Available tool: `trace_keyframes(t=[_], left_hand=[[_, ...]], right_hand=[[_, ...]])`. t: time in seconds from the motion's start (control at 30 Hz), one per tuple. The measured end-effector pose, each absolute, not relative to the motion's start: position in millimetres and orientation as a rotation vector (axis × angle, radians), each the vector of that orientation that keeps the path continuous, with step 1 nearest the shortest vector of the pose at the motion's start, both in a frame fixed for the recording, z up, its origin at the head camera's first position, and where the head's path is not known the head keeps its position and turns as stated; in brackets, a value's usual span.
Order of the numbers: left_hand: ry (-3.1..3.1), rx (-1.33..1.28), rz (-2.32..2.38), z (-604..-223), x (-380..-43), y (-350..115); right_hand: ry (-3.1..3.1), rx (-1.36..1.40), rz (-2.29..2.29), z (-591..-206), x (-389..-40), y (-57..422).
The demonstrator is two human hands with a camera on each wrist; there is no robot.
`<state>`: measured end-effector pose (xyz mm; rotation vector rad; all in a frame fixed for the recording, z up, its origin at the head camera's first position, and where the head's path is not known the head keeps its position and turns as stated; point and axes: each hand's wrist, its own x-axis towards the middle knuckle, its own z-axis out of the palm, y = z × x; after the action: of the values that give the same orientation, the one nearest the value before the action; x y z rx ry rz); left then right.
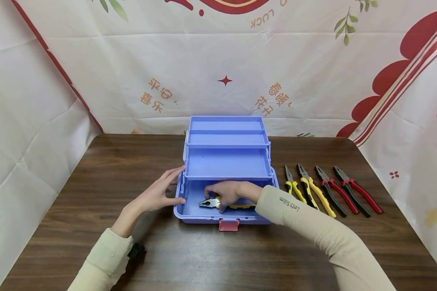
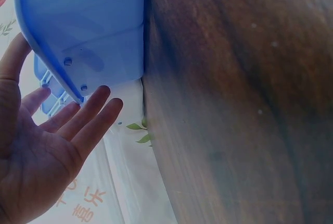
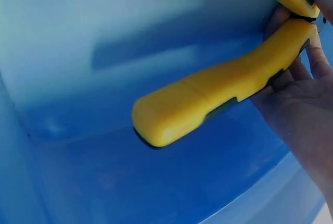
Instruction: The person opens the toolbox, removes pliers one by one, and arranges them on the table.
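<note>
A blue toolbox (image 1: 200, 219) stands on the table with its stepped trays (image 1: 228, 161) folded out to the back. My right hand (image 1: 228, 193) reaches into its lower compartment and grips combination pliers (image 1: 208, 203) near the pivot. Their metal jaws point left, and in the right wrist view the yellow-and-black handles (image 3: 208, 96) spread apart above the blue floor. At the box's left side is my left hand (image 1: 154, 196), thumb and fingers extended and spread along the rim. The left wrist view shows that hand (image 2: 47, 151) against the outer wall (image 2: 99, 31).
To the right of the box lie several pliers in a row: yellow-handled long-nose pliers (image 1: 294, 186), yellow-handled pliers (image 1: 315, 190), and two red-and-black ones (image 1: 336, 190) (image 1: 357, 190). A red latch (image 1: 228, 225) hangs at the box's front. Printed cloth (image 1: 225, 56) rises behind the table.
</note>
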<state>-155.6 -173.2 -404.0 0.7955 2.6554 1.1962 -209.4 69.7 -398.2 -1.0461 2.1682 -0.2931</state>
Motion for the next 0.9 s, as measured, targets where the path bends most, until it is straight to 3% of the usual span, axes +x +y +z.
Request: trace_keyframes(t=[0.6,0.9], left_hand=[[2.67,0.775,1.167,-405,-154,-172],[2.67,0.784,1.165,-404,-155,-172]], right_hand=[[2.047,-1.142,-0.251,-393,-206,71],[1.955,-1.13,-0.268,-373,-203,70]])
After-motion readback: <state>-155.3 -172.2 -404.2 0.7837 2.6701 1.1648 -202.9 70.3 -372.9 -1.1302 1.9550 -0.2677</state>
